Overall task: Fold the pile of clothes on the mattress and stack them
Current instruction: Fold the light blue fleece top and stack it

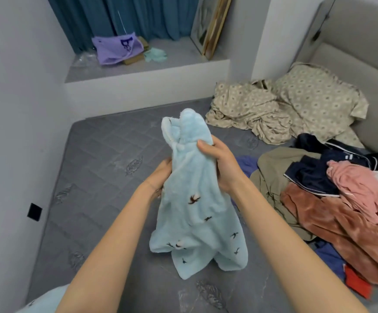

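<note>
Pale blue fleece garment (190,199) hangs over the mattress (93,172), both hands gripping it: left hand (161,175) at its side, right hand (221,163) higher. The pile of clothes (330,199) lies along the right edge, floral bedding (273,109) at the far right corner.

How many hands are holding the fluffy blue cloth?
2. The left hand grips the cloth at its left edge, partly hidden behind it. The right hand grips it a bit higher on the right. No other hands show.

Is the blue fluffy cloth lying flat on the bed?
No, the left hand and the right hand hold the blue fluffy cloth up, bunched, not spread on the mattress.
</note>
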Motion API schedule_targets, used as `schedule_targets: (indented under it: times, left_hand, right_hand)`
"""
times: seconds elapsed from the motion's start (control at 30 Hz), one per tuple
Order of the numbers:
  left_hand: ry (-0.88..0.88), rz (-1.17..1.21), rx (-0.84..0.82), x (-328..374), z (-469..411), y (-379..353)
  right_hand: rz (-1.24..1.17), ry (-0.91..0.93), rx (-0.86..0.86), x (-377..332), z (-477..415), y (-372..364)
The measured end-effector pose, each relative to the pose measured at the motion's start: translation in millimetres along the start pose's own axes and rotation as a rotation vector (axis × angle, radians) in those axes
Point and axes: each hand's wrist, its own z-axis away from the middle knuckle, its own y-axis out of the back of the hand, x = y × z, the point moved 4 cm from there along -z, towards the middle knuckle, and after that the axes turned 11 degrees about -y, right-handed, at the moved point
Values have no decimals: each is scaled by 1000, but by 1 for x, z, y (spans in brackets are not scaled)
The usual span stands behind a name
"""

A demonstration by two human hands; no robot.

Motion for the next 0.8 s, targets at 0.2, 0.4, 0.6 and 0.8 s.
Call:
schedule_targets:
  times: [0.2,0.4,0.6,0.8]
  left_hand:
    - [-260,29,251,49,20,24]
    - [-430,-88,356,91,55,29]
    - [-551,-232,463,120,86,29]
    - [-654,-332,606,149,119,26]
  right_hand:
    - [400,229,346,-38,26,13]
    - [1020,345,510,-57,39,19]
    - [1121,435,583,-65,56,12]
    - [974,572,601,-92,78,-7]
